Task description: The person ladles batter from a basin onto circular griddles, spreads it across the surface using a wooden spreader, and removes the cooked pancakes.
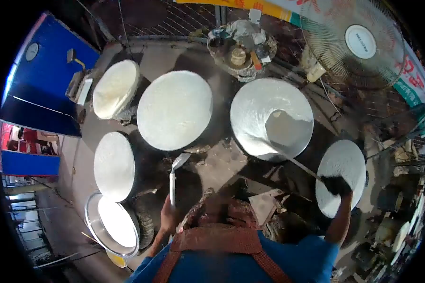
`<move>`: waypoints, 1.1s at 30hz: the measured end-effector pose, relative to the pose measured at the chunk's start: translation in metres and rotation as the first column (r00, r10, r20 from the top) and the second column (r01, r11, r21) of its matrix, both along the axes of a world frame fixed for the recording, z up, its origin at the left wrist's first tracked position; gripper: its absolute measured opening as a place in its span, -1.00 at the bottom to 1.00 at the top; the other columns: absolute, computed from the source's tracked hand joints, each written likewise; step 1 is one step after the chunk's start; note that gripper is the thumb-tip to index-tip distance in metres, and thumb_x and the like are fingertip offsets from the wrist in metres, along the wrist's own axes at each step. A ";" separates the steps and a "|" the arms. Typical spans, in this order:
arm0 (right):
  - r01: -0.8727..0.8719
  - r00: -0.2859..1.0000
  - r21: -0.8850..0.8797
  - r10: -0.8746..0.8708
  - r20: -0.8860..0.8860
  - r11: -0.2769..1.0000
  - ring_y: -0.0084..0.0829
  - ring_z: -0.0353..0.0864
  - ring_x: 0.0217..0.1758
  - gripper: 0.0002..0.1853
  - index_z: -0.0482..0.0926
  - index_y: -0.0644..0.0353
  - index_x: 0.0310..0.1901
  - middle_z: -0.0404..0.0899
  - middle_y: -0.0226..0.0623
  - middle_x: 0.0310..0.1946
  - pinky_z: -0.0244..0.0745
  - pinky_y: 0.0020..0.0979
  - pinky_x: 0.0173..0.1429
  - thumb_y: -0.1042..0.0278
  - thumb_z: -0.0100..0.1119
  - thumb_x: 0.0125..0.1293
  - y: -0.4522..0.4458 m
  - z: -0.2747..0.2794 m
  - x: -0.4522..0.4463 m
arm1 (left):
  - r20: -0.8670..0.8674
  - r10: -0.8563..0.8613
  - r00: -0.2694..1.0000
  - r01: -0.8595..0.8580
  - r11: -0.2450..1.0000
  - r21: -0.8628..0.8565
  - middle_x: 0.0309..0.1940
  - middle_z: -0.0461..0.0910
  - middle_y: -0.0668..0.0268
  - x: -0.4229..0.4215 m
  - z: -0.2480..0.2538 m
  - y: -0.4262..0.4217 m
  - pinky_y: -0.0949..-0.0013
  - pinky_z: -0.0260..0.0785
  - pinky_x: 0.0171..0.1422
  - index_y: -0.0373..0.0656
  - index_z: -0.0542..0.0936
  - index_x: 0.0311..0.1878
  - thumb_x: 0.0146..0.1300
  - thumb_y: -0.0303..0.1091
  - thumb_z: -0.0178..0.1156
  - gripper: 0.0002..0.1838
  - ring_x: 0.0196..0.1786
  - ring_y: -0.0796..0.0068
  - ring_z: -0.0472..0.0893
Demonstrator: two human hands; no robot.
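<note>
My right hand (336,185), in a dark glove, is closed around the handle of a long-handled tool with a broad round head (285,128). That head lies over the white-coated surface of a large round pan (250,101) at the upper right. Below the glove is another white-coated pan (333,155). Low and left of centre, my left hand (168,214) grips a spatula (172,186) by its pale handle, its metal blade pointing up. Beyond the blade sits a large white-coated pan (174,111).
More white-surfaced pans (114,167) stand on the left, one with a folded, wrinkled sheet (113,92). A metal basin (92,219) holds white liquid. At the back are a cluttered round stand (217,52) and a large fan (340,61). A blue panel (49,70) borders the left.
</note>
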State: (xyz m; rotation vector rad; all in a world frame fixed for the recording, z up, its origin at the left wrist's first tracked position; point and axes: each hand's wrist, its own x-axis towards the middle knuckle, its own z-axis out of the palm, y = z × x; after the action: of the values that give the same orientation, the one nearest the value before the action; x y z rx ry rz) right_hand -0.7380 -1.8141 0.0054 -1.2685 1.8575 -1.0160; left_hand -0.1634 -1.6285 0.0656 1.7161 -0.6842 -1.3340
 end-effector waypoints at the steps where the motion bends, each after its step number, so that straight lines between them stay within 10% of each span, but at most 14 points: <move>1: 0.107 0.994 -0.036 -0.108 -0.002 0.994 -0.54 0.42 -0.55 -0.71 0.50 0.09 -0.12 0.55 -0.40 -0.40 0.30 -0.49 -0.50 0.18 0.00 0.18 0.044 0.005 0.017 | 0.036 -0.025 0.999 0.027 0.998 -0.055 -0.48 0.39 0.46 0.012 -0.015 0.000 0.60 0.12 -0.60 -0.05 0.12 0.27 0.06 -0.62 -0.04 -0.35 -0.61 0.72 0.30; 4: 0.309 0.951 -0.024 -0.308 0.043 0.951 -0.54 0.42 -0.54 -0.71 0.50 0.09 -0.11 0.55 -0.40 -0.39 0.30 -0.49 -0.49 0.18 0.00 0.18 0.155 -0.014 0.091 | -0.232 -0.106 0.967 0.119 0.992 0.043 -0.53 0.36 0.50 0.056 -0.027 0.003 0.61 0.11 -0.58 -0.05 0.14 0.27 0.03 -0.64 -0.01 -0.33 -0.61 0.72 0.28; 6: 0.353 0.931 0.016 -0.353 0.091 0.935 -0.53 0.42 -0.53 -0.71 0.50 0.10 -0.11 0.55 -0.40 -0.39 0.30 -0.48 -0.48 0.18 0.00 0.18 0.188 -0.049 0.166 | 0.044 -0.264 0.964 0.266 0.961 -0.075 -0.62 0.32 0.51 0.091 -0.074 0.014 0.61 0.09 -0.62 -0.01 0.12 0.28 0.02 -0.64 0.00 -0.30 -0.66 0.71 0.25; 11: 0.305 0.934 0.014 -0.302 0.190 0.952 -0.53 0.42 -0.51 -0.71 0.50 0.10 -0.11 0.55 -0.40 -0.38 0.31 -0.48 -0.46 0.19 0.01 0.18 0.136 -0.118 0.298 | -0.033 -0.295 0.955 0.295 0.955 0.009 -0.67 0.27 0.51 0.117 -0.006 0.021 0.62 0.08 -0.64 -0.01 0.06 0.30 0.01 -0.64 0.00 -0.27 -0.68 0.71 0.24; 20: 0.262 0.949 0.018 -0.261 0.176 0.965 -0.52 0.43 -0.48 -0.70 0.49 0.12 -0.10 0.55 -0.40 -0.36 0.32 -0.48 -0.42 0.20 0.01 0.18 0.168 -0.090 0.270 | 0.108 -0.289 0.951 0.303 0.941 -0.152 -0.73 0.29 0.43 0.170 -0.042 0.062 0.54 0.11 -0.66 0.03 0.10 0.29 0.01 -0.63 -0.02 -0.28 -0.71 0.65 0.27; 33: 0.256 0.930 0.021 -0.252 0.268 0.966 -0.51 0.44 -0.44 -0.70 0.49 0.13 -0.09 0.55 -0.40 -0.34 0.33 -0.47 -0.37 0.21 0.01 0.18 0.130 -0.103 0.229 | -0.430 -0.093 0.898 0.111 0.994 0.017 -0.76 0.22 0.39 0.112 0.030 0.051 0.58 0.08 -0.81 0.20 0.00 0.31 -0.02 -0.58 -0.11 -0.23 -0.82 0.60 0.22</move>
State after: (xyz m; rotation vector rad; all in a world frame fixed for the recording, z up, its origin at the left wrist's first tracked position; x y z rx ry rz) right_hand -0.5086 -1.6839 -0.0975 -0.8586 1.8313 -1.2719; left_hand -0.0515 -1.5777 0.0953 1.3598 -0.4972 -1.7393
